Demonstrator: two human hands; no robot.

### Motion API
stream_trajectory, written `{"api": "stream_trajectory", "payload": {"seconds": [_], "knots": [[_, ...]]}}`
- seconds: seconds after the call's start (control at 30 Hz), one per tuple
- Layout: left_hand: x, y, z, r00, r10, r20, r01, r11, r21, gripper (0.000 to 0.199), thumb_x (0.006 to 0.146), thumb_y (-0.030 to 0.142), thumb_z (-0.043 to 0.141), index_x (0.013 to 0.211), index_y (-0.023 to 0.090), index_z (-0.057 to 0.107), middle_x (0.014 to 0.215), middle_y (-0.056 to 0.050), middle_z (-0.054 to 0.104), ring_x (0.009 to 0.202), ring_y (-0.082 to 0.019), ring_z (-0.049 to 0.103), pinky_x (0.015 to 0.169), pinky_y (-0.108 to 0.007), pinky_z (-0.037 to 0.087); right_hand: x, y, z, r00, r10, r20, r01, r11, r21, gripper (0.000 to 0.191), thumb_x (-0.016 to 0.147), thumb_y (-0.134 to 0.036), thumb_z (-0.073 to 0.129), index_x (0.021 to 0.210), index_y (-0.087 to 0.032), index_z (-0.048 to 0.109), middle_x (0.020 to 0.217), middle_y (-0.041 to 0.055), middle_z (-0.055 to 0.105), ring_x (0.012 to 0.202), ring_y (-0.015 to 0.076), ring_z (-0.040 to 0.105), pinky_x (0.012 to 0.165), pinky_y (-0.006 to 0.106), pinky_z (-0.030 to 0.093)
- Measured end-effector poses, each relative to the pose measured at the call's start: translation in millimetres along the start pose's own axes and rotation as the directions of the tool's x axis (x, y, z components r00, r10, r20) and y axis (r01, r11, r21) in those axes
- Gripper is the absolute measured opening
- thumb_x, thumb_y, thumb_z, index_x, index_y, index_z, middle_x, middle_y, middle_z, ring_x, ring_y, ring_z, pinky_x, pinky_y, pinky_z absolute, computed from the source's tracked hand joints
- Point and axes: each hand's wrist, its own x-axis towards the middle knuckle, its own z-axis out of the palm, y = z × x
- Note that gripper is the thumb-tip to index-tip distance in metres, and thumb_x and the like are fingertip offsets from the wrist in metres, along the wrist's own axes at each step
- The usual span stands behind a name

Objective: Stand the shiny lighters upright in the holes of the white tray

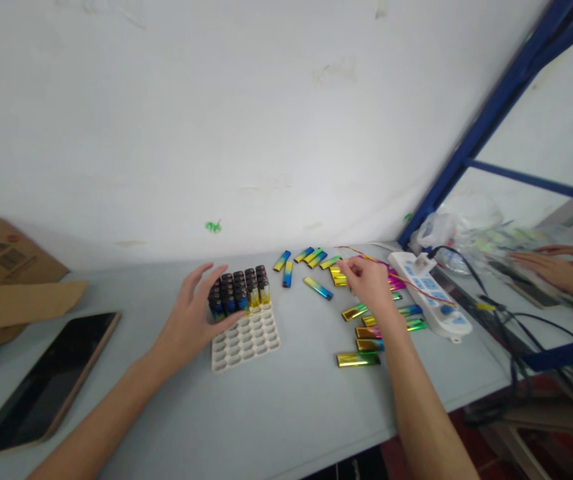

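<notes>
A white tray (245, 340) with rows of holes lies on the table, its far rows filled with several upright black-topped lighters (239, 292). My left hand (196, 310) is at the tray's left side, with thumb and fingers spread around the lighters; whether it touches them I cannot tell. To the right, my right hand (366, 277) is closed in a pinch over scattered shiny metallic sleeves (358, 360) in gold, green, blue and pink. One green sleeve (330, 263) shows right by its fingertips; what the fingers hold is too small to make out.
A dark tablet (41, 383) and an open cardboard box (11, 267) are on the left. A white power strip (431, 293) with black cables (511, 327) lies on the right, near a blue metal frame (476, 133). Beyond it are another person's hands (551, 267) and plastic bags (439, 233).
</notes>
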Motion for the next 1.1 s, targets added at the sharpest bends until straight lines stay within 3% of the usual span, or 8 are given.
{"api": "stream_trajectory", "payload": {"seconds": [0.1,0.2,0.37,0.5,0.6,0.77,0.9,1.1], "knots": [[-3,-11,5.9,0.982,-0.159,0.102,0.169,0.982,-0.09,0.104,0.082,0.055,0.078,0.163,0.025,0.02,0.139,-0.016,0.06,0.125,-0.036,0.064,0.105,-0.055,0.055,-4,0,14,0.972,-0.162,0.171,0.166,0.986,-0.012,0.02,0.101,-0.025,0.057,0.105,-0.019,0.076,0.097,0.0071,0.076,0.084,0.0188,0.069,0.082,0.032,0.051],[-3,-10,5.4,0.974,-0.184,0.133,0.197,0.976,-0.092,0.104,0.08,0.056,0.08,0.162,0.024,0.024,0.136,-0.016,0.062,0.121,-0.036,0.067,0.101,-0.054,0.057,-10,-1,24,0.955,-0.134,0.264,0.156,0.986,-0.062,0.031,0.094,-0.029,0.07,0.124,-0.02,0.068,0.109,0.0084,0.071,0.096,0.0211,0.068,0.085,0.033,0.05],[2,11,-13.9,0.978,-0.058,-0.202,0.054,0.998,-0.023,0.059,0.097,0.04,0.06,0.151,0.022,0.042,0.149,-0.017,0.048,0.143,-0.036,0.045,0.119,-0.059,0.038,-14,-2,28,0.929,-0.064,0.364,0.135,0.976,-0.173,0.016,0.091,-0.028,0.075,0.102,-0.017,0.07,0.098,0.0079,0.072,0.093,0.023,0.067,0.082,0.033,0.051],[-3,30,-26.8,0.915,0.027,-0.402,-0.01,0.999,0.045,0.039,0.095,0.028,0.061,0.133,0.022,0.056,0.131,-0.014,0.059,0.128,-0.033,0.054,0.11,-0.053,0.046,-9,-3,28,0.943,-0.135,0.303,0.17,0.981,-0.092,0.01,0.096,-0.023,0.066,0.101,-0.016,0.07,0.102,0.0111,0.071,0.094,0.0235,0.068,0.086,0.037,0.053],[-11,42,-26.6,0.878,0.034,-0.478,-0.053,0.998,-0.028,0.027,0.093,0.023,0.062,0.12,0.023,0.06,0.106,-0.009,0.065,0.103,-0.026,0.062,0.092,-0.042,0.053,-8,-12,25,0.951,-0.17,0.259,0.136,0.98,0.143,0.018,0.1,-0.028,0.061,0.108,-0.015,0.07,0.106,0.0115,0.07,0.084,0.0208,0.069,0.08,0.037,0.057],[-12,62,-18.4,0.985,-0.138,-0.102,0.09,0.924,-0.372,0.019,0.102,0.025,0.049,0.092,0.02,0.064,0.079,-0.001,0.067,0.069,-0.014,0.06,0.066,-0.027,0.048,-19,-52,25,0.911,-0.295,0.289,0.05,0.773,0.632,0.027,0.091,-0.042,0.075,0.111,-0.024,0.075,0.114,0.008,0.07,0.101,0.0218,0.069,0.08,0.033,0.061],[-9,75,-15.4,0.972,-0.226,0.064,0.232,0.89,-0.393,0.032,0.104,0.032,0.049,0.081,0.018,0.066,0.073,0.0,0.064,0.068,-0.013,0.058,0.066,-0.026,0.044,-33,-83,35,0.873,-0.345,0.345,-0.06,0.626,0.778,0.025,0.086,-0.038,0.082,0.107,-0.025,0.076,0.112,0.0063,0.073,0.105,0.021,0.069,0.089,0.033,0.061],[-7,78,-17.1,0.92,-0.247,0.304,0.377,0.767,-0.519,0.037,0.104,0.044,0.049,0.094,0.017,0.071,0.078,-0.002,0.068,0.072,-0.014,0.06,0.066,-0.026,0.043,-43,-99,45,0.857,-0.36,0.367,-0.161,0.489,0.857,0.026,0.087,-0.034,0.083,0.11,-0.026,0.075,0.114,0.006,0.076,0.105,0.0205,0.071,0.092,0.035,0.06]]}}
